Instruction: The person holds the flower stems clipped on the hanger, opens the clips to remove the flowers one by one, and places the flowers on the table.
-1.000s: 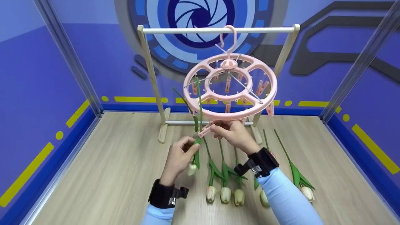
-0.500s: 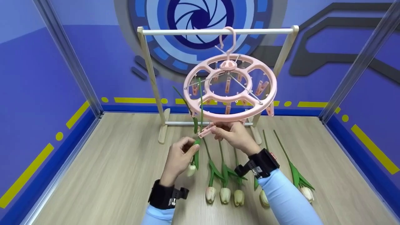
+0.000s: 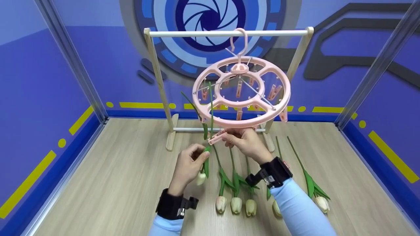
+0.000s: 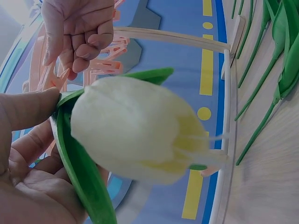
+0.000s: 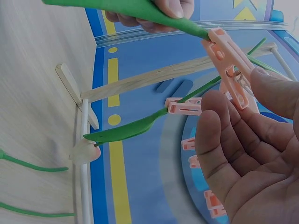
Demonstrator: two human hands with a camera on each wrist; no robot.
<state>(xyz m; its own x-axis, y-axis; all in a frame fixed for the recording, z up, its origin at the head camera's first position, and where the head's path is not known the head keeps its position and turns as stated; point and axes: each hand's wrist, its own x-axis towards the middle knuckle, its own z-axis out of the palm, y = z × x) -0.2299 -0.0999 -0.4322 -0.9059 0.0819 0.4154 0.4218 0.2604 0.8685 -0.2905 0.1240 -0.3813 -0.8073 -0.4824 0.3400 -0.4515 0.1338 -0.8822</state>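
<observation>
My left hand (image 3: 187, 165) pinches the leafy stem of a white artificial tulip (image 4: 135, 126), bloom downward and stem pointing up past the hanger's rim. My right hand (image 3: 247, 144) holds a pink clothespin (image 5: 233, 53) between thumb and fingers. In the right wrist view, the peg's jaws meet the green stem just above the left hand. The peg belongs to a round pink clip hanger (image 3: 241, 123), hooked on a rack's bar. Behind, a second tulip (image 5: 126, 130) hangs bloom down from another pink peg. In the head view its bloom is hidden.
Several tulips (image 3: 236, 205) lie in a row on the wooden table (image 3: 124, 183), blooms toward me, partly under the right forearm. The wooden rack (image 3: 159, 72) stands at the back. More pegs (image 3: 275, 91) dangle from the hanger. Blue printed walls (image 3: 390, 108) enclose the table.
The tulip's stem top has shifted slightly right against the hanger since one second ago. Both hands keep nearly the same place and grip.
</observation>
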